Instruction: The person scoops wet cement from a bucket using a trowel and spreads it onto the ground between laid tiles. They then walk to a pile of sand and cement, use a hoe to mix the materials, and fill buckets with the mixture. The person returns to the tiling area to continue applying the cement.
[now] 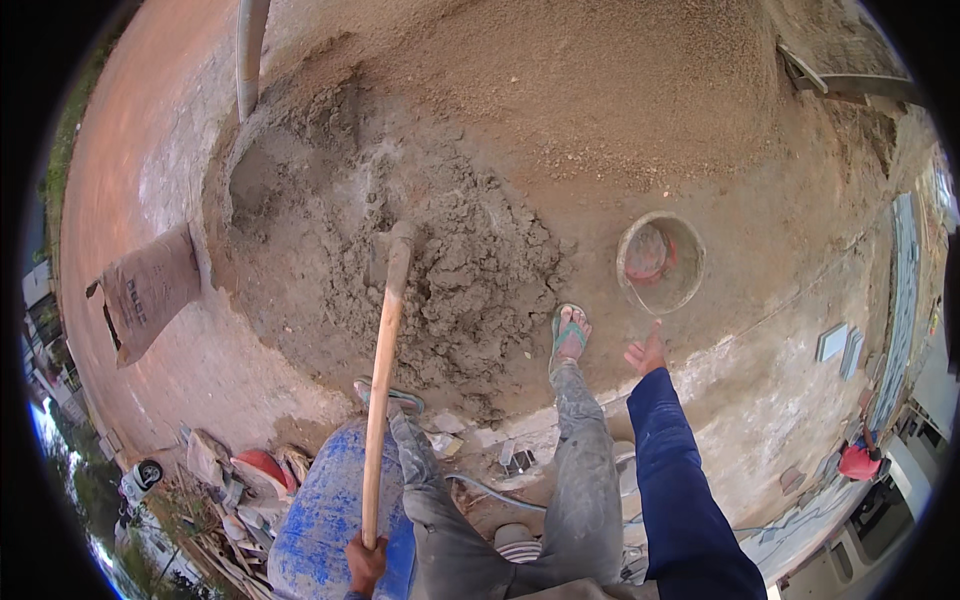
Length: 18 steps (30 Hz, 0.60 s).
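Observation:
My left hand (366, 562) is closed round the lower end of a long wooden handle. It belongs to what looks like a hoe (385, 370), whose head is sunk in a heap of wet grey mortar (455, 265). My right hand (647, 352), in a dark blue sleeve, reaches out with its fingers apart and holds nothing. Just beyond its fingertips stands a round, mortar-smeared bucket (686, 295) with something reddish inside. The hand appears apart from the rim.
A brown sand pile (640, 90) lies beyond the mortar. At left is a torn paper sack (150, 295); a blue drum (320, 515) stands by my left leg. A pole (250, 55) rises at the far left. Tiles (832, 343) and a person in red (858, 460) are at right.

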Each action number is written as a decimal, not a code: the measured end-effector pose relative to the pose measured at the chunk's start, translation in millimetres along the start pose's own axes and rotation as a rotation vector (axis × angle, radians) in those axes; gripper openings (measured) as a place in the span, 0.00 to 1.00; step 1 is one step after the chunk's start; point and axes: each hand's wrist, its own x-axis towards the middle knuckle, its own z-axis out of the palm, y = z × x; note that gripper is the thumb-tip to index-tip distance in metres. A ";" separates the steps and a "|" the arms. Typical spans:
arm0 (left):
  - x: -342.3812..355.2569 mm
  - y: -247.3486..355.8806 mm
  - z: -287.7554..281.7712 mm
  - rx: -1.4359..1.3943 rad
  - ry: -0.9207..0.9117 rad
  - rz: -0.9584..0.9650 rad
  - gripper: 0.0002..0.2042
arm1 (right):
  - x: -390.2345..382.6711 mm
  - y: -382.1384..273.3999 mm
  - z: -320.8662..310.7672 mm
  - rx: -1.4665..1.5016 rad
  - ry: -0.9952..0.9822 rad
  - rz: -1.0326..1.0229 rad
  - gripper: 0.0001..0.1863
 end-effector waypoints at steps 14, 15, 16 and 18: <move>-8.5 23.2 -7.5 0.035 -0.071 -0.193 0.13 | 31.7 -18.0 -0.4 0.366 -0.287 -0.200 0.20; -9.4 26.6 -8.9 0.024 -0.064 -0.203 0.13 | 20.9 -8.6 -1.3 0.339 -0.307 -0.193 0.19; -6.7 33.4 -11.2 0.015 -0.061 -0.212 0.13 | 12.0 2.1 -5.3 0.312 -0.322 -0.188 0.19; -6.1 31.2 -16.0 -0.003 -0.083 -0.206 0.14 | -11.7 21.1 -6.0 0.207 -0.378 -0.171 0.18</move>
